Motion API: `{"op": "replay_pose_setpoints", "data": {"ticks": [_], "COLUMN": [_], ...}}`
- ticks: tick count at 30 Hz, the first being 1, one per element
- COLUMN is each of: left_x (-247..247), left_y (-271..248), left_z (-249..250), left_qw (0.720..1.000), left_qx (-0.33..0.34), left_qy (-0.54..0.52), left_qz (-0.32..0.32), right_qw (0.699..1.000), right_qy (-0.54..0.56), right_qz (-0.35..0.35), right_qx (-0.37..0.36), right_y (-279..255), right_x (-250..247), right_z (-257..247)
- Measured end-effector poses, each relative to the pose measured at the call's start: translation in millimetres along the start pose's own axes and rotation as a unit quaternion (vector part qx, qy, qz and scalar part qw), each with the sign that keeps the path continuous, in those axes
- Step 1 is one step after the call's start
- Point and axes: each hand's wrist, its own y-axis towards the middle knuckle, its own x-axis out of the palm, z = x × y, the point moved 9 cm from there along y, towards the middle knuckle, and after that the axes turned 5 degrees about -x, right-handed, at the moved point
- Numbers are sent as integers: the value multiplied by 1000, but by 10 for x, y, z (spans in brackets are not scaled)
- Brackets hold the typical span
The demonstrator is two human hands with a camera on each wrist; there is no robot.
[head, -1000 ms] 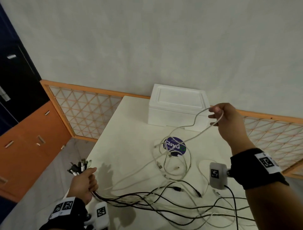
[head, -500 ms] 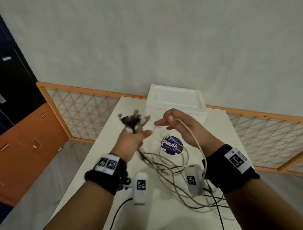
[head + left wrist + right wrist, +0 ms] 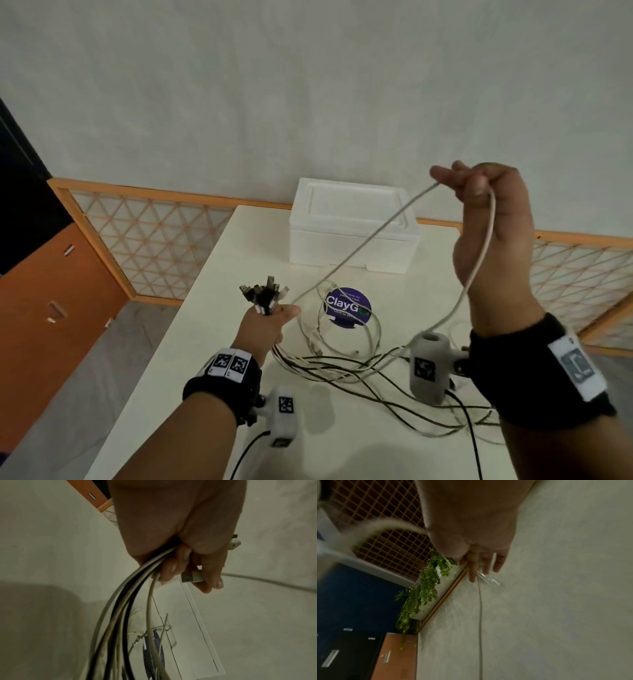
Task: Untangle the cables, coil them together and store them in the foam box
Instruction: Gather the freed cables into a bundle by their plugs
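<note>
a bundle of black and white cable ends [image 3: 263,297] is gripped by the left hand [image 3: 265,328]; a thin white cable [image 3: 363,245] is held raised by the right hand [image 3: 493,226].

Head view overlooks table [image 3: 219,308], wrist views close, upward-tilted

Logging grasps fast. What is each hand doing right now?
Left hand: closed, grips the bundle of cable ends.
Right hand: closed, holds a white cable raised above the table.
</note>
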Motion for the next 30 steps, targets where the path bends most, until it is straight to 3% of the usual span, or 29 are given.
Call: {"op": "replay_pose_setpoints", "data": {"ticks": [5, 10, 12, 15, 16, 17, 20, 21, 23, 27, 30], "left_x": [-186, -306, -309, -262, -223, -165, 56, 128, 225, 138, -77], "left_y": [16, -15, -86, -248, -306, -375, -597, -667, -778, -863, -823], "left_z": [-136, -290, -284, -195, -138, -69, 145, 199, 295, 366, 265], "left_qw": [998, 976, 965, 955, 956, 958, 961, 958, 954, 955, 955], "left_qx": [-17, -68, -77, -69, -58, -45, -3, 6, 22, 38, 21], "left_qy": [-63, -205, -251, -286, -286, -278, -248, -249, -252, -246, -265], "left_qz": [21, 1, -8, -21, -34, -54, -121, -141, -164, -160, -135], "right_qw": [983, 933, 888, 756, 731, 732, 802, 809, 794, 819, 810], "right_qy": [-139, -330, -385, -463, -474, -466, -279, -198, -106, -76, -108], "right_qz": [-22, -51, -122, -317, -357, -377, -443, -484, -552, -542, -562], "right_qx": [117, 133, 218, 337, 338, 325, 287, 270, 231, 172, 125], "right_y": [-156, -286, -444, -927, -1067, -1178, -1567, -1742, -2071, -2203, -2225], "right_x": [-330, -646, -643, -511, -417, -270, 598, 948, 1459, 1645, 1546], "right_z": [347, 442, 712, 1149, 1210, 1222, 922, 750, 485, 392, 377]}}
